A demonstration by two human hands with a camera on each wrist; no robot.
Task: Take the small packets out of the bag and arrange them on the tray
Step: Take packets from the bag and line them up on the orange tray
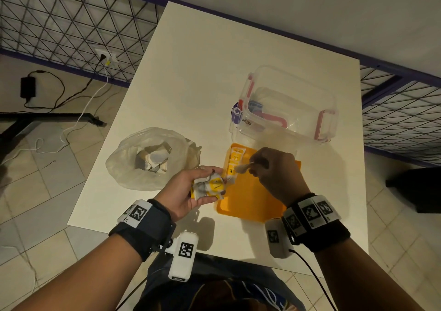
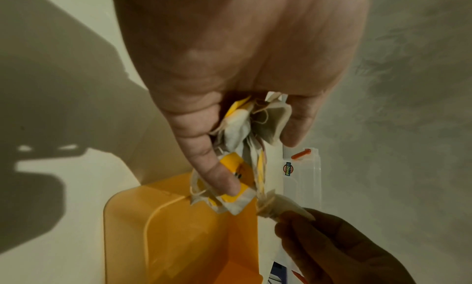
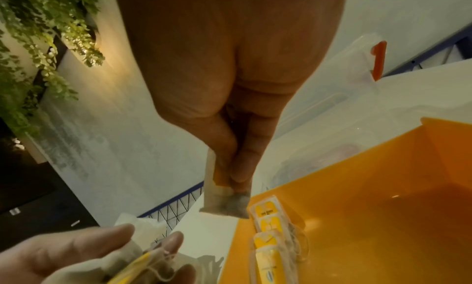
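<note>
My left hand (image 1: 191, 191) holds a crumpled bunch of small white and yellow packets (image 1: 210, 186) just left of the orange tray (image 1: 253, 203). In the left wrist view its thumb presses on that bunch (image 2: 240, 147). My right hand (image 1: 274, 174) pinches one small packet (image 1: 242, 167) above the tray's far left corner; the right wrist view shows this packet (image 3: 224, 203) hanging from the fingertips. Yellow-tagged packets (image 3: 268, 238) lie in a row along the tray's left side (image 1: 235, 160). The clear plastic bag (image 1: 148, 158) with more packets sits open to the left.
A clear plastic box (image 1: 286, 105) with red latches stands behind the tray on the white table (image 1: 202, 72). Wire mesh panels (image 1: 59, 24) border the table. Cables and a power adapter (image 1: 28, 87) lie on the tiled floor at left.
</note>
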